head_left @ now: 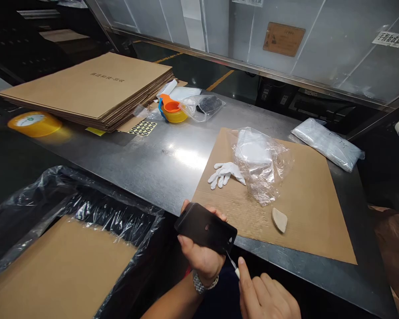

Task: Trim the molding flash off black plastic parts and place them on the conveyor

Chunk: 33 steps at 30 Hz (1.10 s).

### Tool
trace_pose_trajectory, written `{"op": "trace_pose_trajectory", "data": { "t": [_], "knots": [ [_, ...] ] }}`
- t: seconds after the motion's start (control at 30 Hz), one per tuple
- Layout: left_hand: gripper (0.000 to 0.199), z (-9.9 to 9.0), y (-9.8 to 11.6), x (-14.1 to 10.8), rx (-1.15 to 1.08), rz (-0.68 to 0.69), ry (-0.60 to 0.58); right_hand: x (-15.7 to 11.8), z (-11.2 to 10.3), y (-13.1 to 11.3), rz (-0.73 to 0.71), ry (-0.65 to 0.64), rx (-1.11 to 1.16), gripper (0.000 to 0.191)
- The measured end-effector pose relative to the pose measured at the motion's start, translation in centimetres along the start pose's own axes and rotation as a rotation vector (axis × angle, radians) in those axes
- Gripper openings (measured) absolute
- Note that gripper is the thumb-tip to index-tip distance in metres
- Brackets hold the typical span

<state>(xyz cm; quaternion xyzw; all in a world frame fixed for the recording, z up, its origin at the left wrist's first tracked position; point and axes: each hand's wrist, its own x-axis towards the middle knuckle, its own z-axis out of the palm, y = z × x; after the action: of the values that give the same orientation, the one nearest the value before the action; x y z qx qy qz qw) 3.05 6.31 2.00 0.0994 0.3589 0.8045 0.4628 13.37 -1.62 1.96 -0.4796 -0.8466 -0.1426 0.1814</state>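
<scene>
A flat black case-like piece (pixel 204 228) with small openings is held in my left hand (pixel 202 257), its fingers wrapped round both long edges. My right hand (pixel 264 294) grips a thin tool (pixel 233 265) with a white handle and a narrow metal blade, the index finger stretched along it. The blade's tip touches the lower right edge of the black piece. Beyond them, a white glove (pixel 226 174) lies on a cardboard sheet (pixel 306 212), beside crumpled clear plastic bags (pixel 261 164). A beige curved piece (pixel 279 220) rests nearer the front edge.
Stacked cardboard sheets (pixel 86 88) stand at the back left of the metal table (pixel 146 164), near yellow tape (pixel 35 124). An orange tape dispenser (pixel 171 108) and bagged items lie behind. A plastic-lined bin (pixel 63 261) is at lower left; a wrapped packet (pixel 327 144) lies right.
</scene>
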Motion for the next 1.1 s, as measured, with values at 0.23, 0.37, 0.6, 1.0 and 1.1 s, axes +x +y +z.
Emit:
{"op": "trace_pose_trajectory", "data": {
  "t": [0.23,0.37,0.6,1.0,1.1],
  "knots": [
    [0.039,-0.2,-0.1,0.0,0.013,0.035,-0.020,-0.3,0.2,0.2,-0.049,0.002,0.013,0.025],
    [0.039,-0.5,-0.2,-0.1,0.013,0.069,-0.046,-0.6,0.5,0.2,-0.069,0.000,-0.022,0.025],
    [0.035,-0.6,-0.2,-0.2,0.037,0.060,-0.043,-0.7,0.4,0.0,-0.065,-0.018,-0.048,0.025],
    [0.036,-0.8,-0.3,-0.5,0.018,0.079,-0.101,-1.2,0.6,0.2,-0.078,-0.028,-0.074,0.027],
    [0.038,-0.6,-0.4,-0.3,0.030,0.071,-0.070,-1.2,0.7,0.3,-0.062,-0.029,-0.037,0.027]
  ]
}}
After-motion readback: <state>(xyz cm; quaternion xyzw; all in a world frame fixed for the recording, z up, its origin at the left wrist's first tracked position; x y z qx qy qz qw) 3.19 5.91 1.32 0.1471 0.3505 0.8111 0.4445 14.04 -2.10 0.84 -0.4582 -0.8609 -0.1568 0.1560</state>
